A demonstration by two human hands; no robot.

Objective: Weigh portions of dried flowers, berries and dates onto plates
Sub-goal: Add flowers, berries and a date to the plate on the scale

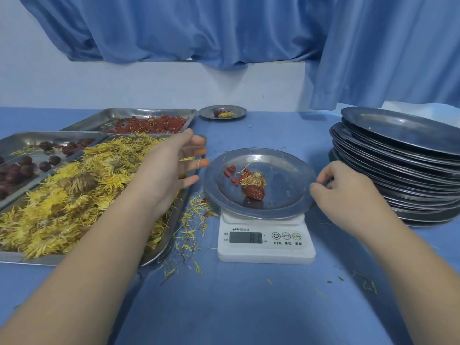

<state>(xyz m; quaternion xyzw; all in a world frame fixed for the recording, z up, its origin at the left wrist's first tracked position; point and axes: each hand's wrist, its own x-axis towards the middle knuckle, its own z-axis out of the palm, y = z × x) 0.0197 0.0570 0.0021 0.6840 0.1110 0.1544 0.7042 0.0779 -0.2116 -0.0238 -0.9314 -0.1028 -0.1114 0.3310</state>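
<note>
One portioned plate [286,185] sits on the scale [266,242], holding a date [254,192], a dried flower [254,180] and berries [231,171]. Right hand [348,192] pinches its rim; left hand [174,165] hovers open beside it. Lift level, supporting both edges, so nothing slides.

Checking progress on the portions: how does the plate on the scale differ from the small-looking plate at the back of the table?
The plate on the scale sits raised on the scale, near the person; the far plate lies flat on the table by the berry tray. The right hand touches the near plate's rim; nothing touches the far one. Both hold flower, berries and a date.
</note>
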